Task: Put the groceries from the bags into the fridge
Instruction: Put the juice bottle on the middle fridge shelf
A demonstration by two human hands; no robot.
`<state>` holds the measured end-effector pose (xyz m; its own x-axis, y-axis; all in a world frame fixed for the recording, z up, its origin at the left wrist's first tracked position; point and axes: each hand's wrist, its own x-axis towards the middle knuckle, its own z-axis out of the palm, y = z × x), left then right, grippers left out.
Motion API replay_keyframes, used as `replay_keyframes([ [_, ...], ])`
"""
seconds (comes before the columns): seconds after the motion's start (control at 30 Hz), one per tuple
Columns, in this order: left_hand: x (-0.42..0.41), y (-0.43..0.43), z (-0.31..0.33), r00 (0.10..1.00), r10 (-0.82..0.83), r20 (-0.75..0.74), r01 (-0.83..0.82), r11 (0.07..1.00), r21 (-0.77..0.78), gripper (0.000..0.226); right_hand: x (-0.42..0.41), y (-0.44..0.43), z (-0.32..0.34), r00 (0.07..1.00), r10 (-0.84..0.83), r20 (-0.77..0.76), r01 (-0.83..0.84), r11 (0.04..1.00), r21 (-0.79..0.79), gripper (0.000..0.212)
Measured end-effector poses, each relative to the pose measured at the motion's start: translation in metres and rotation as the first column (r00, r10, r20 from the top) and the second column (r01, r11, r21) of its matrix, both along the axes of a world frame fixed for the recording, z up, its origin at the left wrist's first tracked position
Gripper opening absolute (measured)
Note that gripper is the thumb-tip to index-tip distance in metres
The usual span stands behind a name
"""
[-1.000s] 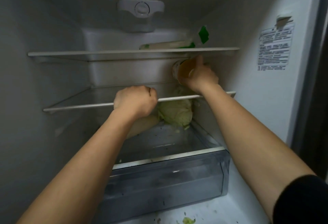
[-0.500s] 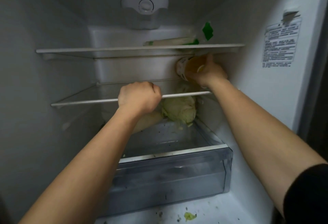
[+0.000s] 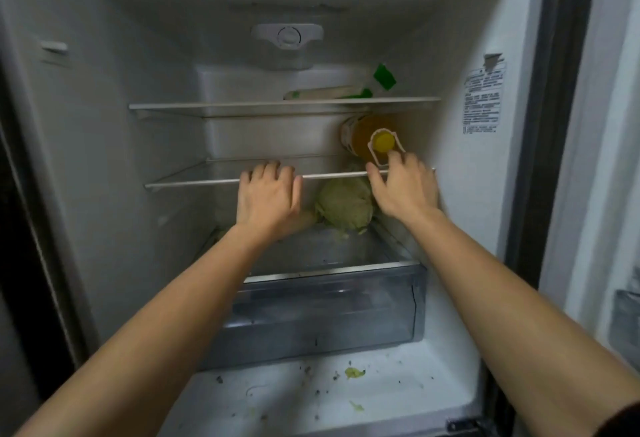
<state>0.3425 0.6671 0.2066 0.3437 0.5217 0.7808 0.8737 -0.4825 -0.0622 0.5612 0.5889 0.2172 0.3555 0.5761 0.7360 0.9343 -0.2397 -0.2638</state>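
A bottle of yellow oil lies on its side at the right end of the fridge's middle shelf, its yellow cap and white handle facing me. My right hand is just in front of and below the cap, fingers spread, one fingertip at the handle and nothing in its grasp. My left hand hooks its fingers over the front edge of the middle shelf. A green cabbage sits below that shelf, between my two hands, on the drawer's cover.
A pale, green-ended package lies on the upper shelf. A clear crisper drawer sticks out at the bottom. Leaf scraps litter the fridge floor in front of it. The right wall carries a label.
My right hand has let go of the oil bottle and drawn back and down; the bottle stays on the shelf. My left fist has loosened to hooked fingers. The view has pulled back.
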Motion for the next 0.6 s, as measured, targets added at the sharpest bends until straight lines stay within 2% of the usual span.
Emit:
replay_keyframes([
  [0.07,-0.01,-0.011,-0.021,1.0,-0.017,-0.002,0.017,1.0,0.013,0.054,-0.006,-0.01,-0.017,0.999,0.032,0.0,-0.032,0.999,0.023,0.058],
  [0.17,-0.025,-0.034,-0.055,0.991,-0.101,0.092,0.099,0.995,0.024,0.053,-0.021,-0.024,-0.048,0.99,0.132,-0.057,-0.13,0.991,0.042,0.058],
  [0.27,-0.036,-0.048,-0.091,0.997,-0.061,0.051,0.065,0.995,-0.077,0.058,-0.039,-0.03,-0.095,0.971,0.223,-0.092,-0.224,0.975,0.002,0.056],
  [0.37,-0.049,-0.052,-0.121,1.0,0.005,-0.024,-0.012,0.964,-0.265,0.064,-0.055,-0.031,-0.143,0.961,0.269,-0.067,-0.277,0.947,-0.165,0.06],
  [0.5,-0.064,-0.04,-0.148,0.984,0.006,-0.181,-0.095,0.865,-0.492,0.061,-0.063,-0.028,-0.181,0.962,0.274,-0.018,-0.253,0.858,-0.446,0.074],
  [0.6,-0.07,-0.036,-0.163,0.981,-0.018,-0.194,-0.093,0.833,-0.546,0.065,-0.06,-0.027,-0.192,0.965,0.262,0.005,-0.218,0.814,-0.539,0.086],
])
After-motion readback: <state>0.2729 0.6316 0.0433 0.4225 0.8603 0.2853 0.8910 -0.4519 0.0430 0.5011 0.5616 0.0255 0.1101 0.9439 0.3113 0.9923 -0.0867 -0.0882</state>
